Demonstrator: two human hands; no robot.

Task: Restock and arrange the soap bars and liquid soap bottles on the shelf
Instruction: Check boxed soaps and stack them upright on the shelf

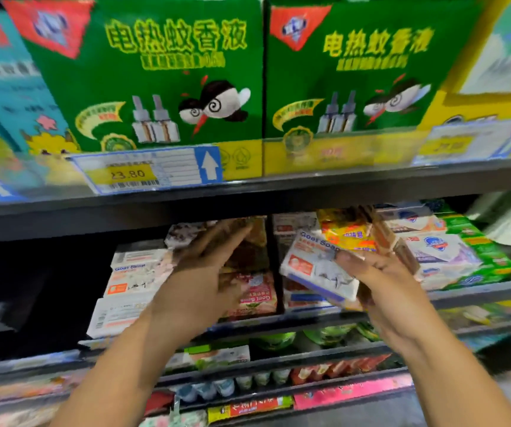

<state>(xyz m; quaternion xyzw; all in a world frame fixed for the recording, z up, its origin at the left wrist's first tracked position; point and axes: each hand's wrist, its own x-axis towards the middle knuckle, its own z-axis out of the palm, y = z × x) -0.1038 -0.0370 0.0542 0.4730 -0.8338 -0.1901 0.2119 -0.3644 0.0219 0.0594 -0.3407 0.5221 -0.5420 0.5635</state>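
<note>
- We count two big green boxes (155, 72) (356, 66) side by side on the upper level. Each has yellow Chinese lettering and a cartoon mosquito.
- One dark shelf (279, 192) runs under them. The soap sits on the level below it.
- We see two bare forearms reaching up to that soap level, one hand each.
- The left hand (198, 288) has its fingers stretched out fairly straight and laid against the brown-red soap packs (254, 285) in the middle. It holds nothing that we can see.
- The right hand (386, 291) grips one Goat Soap bar (319, 266), with the thumb on top and the fingers underneath.
- That bar is a flat white carton with blue "Goat Soap" lettering, an orange-red patch at one corner and a blue edge. It is tilted, held just in front of the shelf's middle section and right of the brown-red packs.
- At left, we count three white soap boxes (131, 272) stacked flat with their barcodes facing out.
- At right lie several blue-and-white soap packs (439, 251); blur keeps us from counting them.
- One price tag (143, 171), yellow and white, reads 3.80.
</note>
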